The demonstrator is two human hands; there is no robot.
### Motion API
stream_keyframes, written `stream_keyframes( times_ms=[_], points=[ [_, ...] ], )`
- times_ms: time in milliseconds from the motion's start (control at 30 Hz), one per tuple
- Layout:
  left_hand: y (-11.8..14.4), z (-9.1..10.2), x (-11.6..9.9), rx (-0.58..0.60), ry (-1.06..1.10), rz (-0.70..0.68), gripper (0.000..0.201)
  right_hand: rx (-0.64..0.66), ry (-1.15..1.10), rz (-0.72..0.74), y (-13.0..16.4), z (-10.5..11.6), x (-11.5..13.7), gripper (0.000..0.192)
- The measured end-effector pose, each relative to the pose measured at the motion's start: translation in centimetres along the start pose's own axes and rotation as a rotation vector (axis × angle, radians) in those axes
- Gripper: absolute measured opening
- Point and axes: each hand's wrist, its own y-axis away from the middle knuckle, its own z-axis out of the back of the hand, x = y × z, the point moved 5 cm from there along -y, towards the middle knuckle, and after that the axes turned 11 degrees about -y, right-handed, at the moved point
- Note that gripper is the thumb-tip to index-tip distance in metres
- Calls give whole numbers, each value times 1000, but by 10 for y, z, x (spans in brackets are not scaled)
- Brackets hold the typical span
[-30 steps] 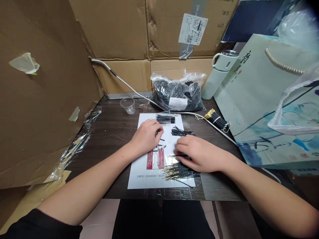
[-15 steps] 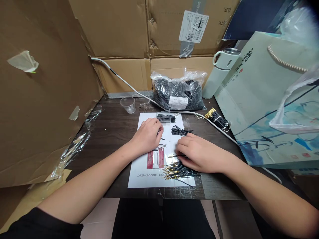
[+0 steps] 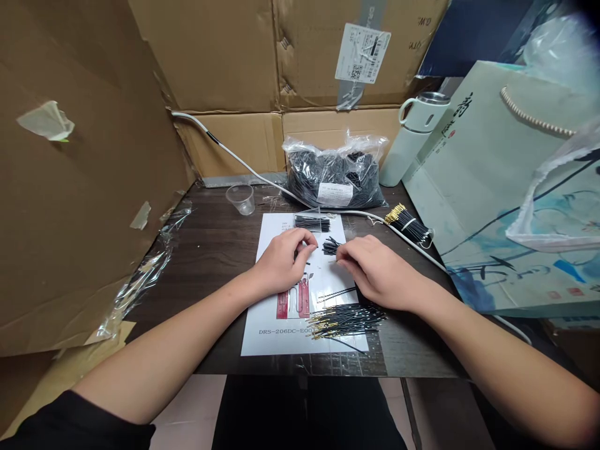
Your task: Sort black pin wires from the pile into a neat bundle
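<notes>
My left hand (image 3: 285, 261) hovers over the white printed sheet (image 3: 276, 342), thumb and forefinger pinched together; what they hold is too small to make out. Facing it, my right hand (image 3: 377, 272) is also closed in a pinch, its fingertips beside a small bundle of short black pieces (image 3: 330, 245) that it partly hides. Below the right hand lies a loose heap of black wires with gold ends (image 3: 344, 320). A few single wires (image 3: 336, 294) rest just above that heap. Behind the hands, a clear plastic holder (image 3: 312, 222) has short black pieces in it.
A clear bag full of black pieces (image 3: 335, 175) stands at the back. Left of it is a clear plastic cup (image 3: 240, 200). A tied wire bundle (image 3: 407, 224), a white cable (image 3: 248, 165), a pale bottle (image 3: 412, 140) and a paper bag (image 3: 497, 187) line the back and right.
My right hand has moved up and away from the wire heap to the short black pieces. My left fingertips have shifted slightly right, towards it.
</notes>
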Motion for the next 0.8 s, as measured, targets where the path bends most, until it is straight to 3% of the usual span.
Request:
stream_keyframes(
  times_ms=[200,800],
  points=[
    [2,2,-10,-11,149,15,9,-229,-58,100,2,5,-9,9],
    [1,2,-13,9,167,-8,11,-218,-37,146,2,3,-4,12]
  ],
)
